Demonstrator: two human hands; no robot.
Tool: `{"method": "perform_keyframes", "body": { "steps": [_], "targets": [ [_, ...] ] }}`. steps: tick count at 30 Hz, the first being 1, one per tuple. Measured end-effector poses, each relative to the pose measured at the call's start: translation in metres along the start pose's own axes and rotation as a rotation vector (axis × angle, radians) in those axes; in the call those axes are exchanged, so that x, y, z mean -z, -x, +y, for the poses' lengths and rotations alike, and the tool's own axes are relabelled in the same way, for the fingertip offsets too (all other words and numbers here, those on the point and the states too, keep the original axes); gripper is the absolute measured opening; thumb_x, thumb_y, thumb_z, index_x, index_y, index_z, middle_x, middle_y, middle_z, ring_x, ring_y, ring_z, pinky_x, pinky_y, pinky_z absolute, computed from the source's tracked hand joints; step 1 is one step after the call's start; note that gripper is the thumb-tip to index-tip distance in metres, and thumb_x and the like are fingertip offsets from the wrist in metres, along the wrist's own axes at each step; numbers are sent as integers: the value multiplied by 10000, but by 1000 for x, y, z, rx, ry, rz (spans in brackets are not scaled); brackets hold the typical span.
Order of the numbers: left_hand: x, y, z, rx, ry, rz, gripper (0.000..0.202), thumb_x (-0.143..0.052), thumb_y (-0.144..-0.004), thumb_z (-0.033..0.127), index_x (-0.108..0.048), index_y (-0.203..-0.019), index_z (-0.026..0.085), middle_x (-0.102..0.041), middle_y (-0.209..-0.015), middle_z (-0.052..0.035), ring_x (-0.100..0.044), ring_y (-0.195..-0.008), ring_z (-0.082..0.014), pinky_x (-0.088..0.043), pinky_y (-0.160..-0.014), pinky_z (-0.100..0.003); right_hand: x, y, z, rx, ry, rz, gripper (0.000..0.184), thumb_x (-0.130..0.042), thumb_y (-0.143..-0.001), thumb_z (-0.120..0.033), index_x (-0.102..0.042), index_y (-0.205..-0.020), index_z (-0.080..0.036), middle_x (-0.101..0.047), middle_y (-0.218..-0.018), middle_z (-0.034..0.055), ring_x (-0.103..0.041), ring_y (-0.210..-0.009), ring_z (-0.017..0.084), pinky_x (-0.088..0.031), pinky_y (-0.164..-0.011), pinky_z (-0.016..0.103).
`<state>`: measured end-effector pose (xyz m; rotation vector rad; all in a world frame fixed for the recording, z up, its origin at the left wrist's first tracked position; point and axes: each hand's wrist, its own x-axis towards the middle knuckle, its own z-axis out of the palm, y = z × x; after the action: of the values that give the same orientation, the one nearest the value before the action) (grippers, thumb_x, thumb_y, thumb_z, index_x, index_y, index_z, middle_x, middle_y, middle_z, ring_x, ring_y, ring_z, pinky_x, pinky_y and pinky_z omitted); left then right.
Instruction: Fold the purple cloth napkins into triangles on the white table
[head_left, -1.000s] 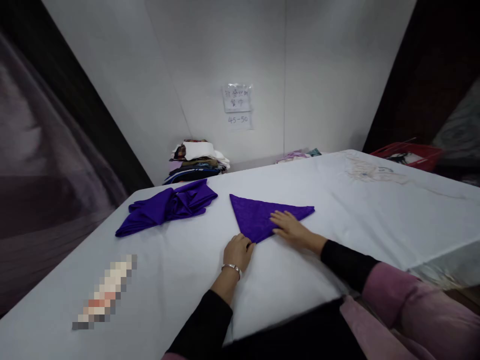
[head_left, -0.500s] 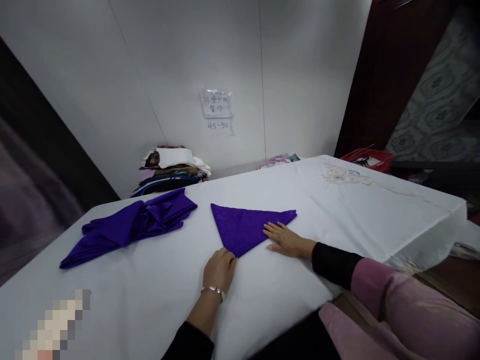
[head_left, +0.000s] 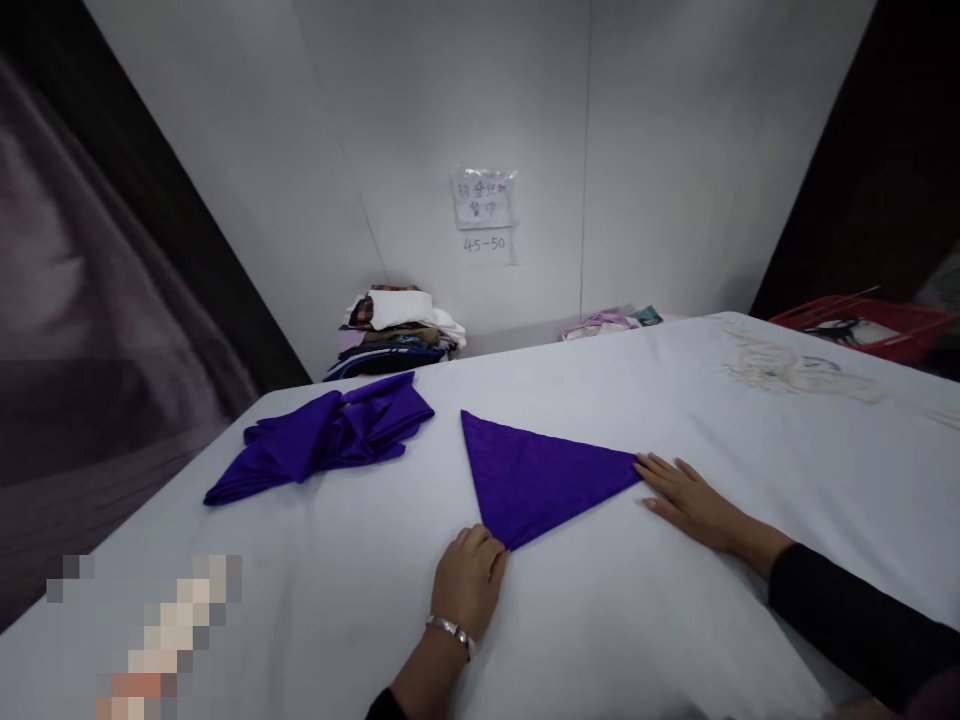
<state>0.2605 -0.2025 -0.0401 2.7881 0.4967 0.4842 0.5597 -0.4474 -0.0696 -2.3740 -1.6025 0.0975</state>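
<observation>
Lying flat near the middle of the white cloth-covered table (head_left: pixel 675 620) is a purple fabric napkin folded into a triangle (head_left: pixel 536 478), one point toward the person, one toward the far left, one toward the right. The person's left hand (head_left: pixel 466 580) rests at the near point, fingers curled together, and appears to pinch the tip, though the grip itself cannot be confirmed; a silver bracelet (head_left: pixel 450 630) sits on that wrist. The right hand (head_left: pixel 690 498) lies palm-down on the table with fingers (head_left: pixel 660 470) extended and slightly apart, fingertips touching the triangle's right corner. To the left, well apart, lies a loose bundle of purple cloth (head_left: pixel 330 435). Beyond the table's far edge stands a stack of folded textiles (head_left: pixel 397 330), and a paper notice (head_left: pixel 484 205) hangs on the white wall.
</observation>
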Motion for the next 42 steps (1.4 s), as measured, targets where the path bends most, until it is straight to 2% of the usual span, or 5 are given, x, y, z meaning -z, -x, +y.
{"method": "perform_keyframes", "body": {
  "steps": [8, 16, 22, 28, 42],
  "targets": [
    [17, -23, 6, -3, -48, -23, 260, -447, -890, 322, -636, -744, 220, -596, -772, -25, -555, -760, -182, -466, -687, -346, -5, 0, 6, -22, 6, -43, 613, -380, -879, -546, -205, -1424, -325, -192, -1477, 9, -155, -1348, 276, -124, -1080, 567],
    [-15, -45, 4, -56, -57, -164, 529, -476, -861, 345, -365, -1343, 156, -263, -1469, -118, -205, -1350, -279, -241, -1077, -506, 12, -15, 11, -34, 1, -105, 614, -410, -840, -595, -296, -1393, -352, -252, -1457, 14, -211, -1325, 308, -221, -1054, 577],
    [-24, -40, -4, 24, -34, -273, 635, -315, -884, 530, -271, -1400, 161, -184, -1497, -95, -84, -1376, -253, -148, -1113, -479, 42, -95, -92, 231, -62, -224, 649, -330, -887, -581, -222, -1430, -243, -178, -1488, 47, -116, -1364, 245, -81, -1107, 489],
    [-22, -41, -1, 7, 6, -201, 623, -369, -869, 533, -302, -1390, 199, -360, -1428, -72, -198, -1353, -247, -112, -1127, -453, -7, -184, -194, 494, -193, -270, 683, -302, -897, -576, -210, -1435, -165, -185, -1490, 102, -96, -1370, 227, -71, -1104, 446],
    [-24, -42, -3, 80, 89, -322, 635, -356, -869, 518, -297, -1396, 169, -192, -1492, -89, -63, -1376, -252, -103, -1124, -475, -63, -302, -189, 376, -7, -231, 729, -195, -885, -625, -224, -1430, -142, -140, -1497, 122, -84, -1372, 238, -39, -1082, 461]
  ]
}}
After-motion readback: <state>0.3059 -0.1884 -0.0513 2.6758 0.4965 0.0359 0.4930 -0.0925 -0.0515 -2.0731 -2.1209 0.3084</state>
